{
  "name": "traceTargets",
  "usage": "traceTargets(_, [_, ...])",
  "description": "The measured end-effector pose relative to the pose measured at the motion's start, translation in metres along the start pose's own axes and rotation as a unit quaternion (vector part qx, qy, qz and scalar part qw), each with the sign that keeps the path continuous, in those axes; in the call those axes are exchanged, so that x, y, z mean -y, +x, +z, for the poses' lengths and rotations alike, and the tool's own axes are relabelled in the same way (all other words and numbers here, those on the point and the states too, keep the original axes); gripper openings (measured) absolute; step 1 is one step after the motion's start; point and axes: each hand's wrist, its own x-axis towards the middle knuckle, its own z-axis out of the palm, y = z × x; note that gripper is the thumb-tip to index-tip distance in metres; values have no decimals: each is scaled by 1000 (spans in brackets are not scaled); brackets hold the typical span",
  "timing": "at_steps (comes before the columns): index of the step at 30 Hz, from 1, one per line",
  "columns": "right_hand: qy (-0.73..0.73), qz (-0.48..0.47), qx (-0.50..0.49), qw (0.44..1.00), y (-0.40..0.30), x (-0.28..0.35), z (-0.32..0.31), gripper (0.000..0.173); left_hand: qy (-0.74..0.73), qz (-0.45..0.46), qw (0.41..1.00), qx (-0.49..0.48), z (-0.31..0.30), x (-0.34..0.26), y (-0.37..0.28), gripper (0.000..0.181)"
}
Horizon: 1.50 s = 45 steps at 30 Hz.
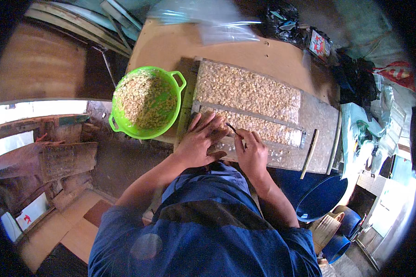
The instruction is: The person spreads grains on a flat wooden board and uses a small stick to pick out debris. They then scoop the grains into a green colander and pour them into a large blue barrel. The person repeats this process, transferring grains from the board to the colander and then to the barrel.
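My left hand (202, 142) lies spread, palm down, over the left part of a narrow frame filled with pale, flat pieces (256, 126). Between the fingers of my right hand (252, 149) is a thin dark tool (231, 128), its tip over the same pieces. What kind of tool it is I cannot tell. Just beyond, a wider framed bed of the same pieces (246, 90) lies on a worn board (320, 121). To the left, a bright green plastic colander-like bowl (178, 100) with two handles holds a heap of similar pieces.
A wooden stick (310, 152) lies on the board's right part. Clear plastic sheeting (225, 31) rests at the table's far side, near black plastic bags (280, 24). Right of the table hang pale plastic bags (357, 135). A blue barrel (322, 197) stands below the near right edge.
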Motion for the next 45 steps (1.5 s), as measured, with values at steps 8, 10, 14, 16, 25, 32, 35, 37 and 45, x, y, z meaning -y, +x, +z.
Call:
traceTargets(8, [-24,-7,34,999,5,7,0,13,-8,-2,1000,17,-2,2,0,77])
traceTargets(10, [2,-13,-1,1000,6,8,-3,13,-17,-10,1000,10,0,2,-3,77])
traceTargets(14, [12,17,11,1000,6,4,-14,12,-30,-23,999,-17,-4,8,-13,74])
traceTargets(16, [22,31,7,999,5,0,-12,12,-22,-35,999,-21,-10,10,-20,73])
traceTargets(25, [32,2,51,998,16,17,1,14,-66,-51,995,-51,-10,18,-36,75])
traceTargets(32, [-15,-50,77,996,24,31,16,15,-106,-56,992,-49,-5,21,-36,78])
traceTargets(35, [-45,-76,72,994,23,31,20,15,-111,-53,991,-50,-3,21,-36,80])
traceTargets(37, [-49,-82,74,993,24,32,21,15,-109,-53,992,-48,-3,21,-37,80])
traceTargets(45, [-25,-58,53,997,25,30,13,14,-109,-63,992,-34,-3,22,-39,81])
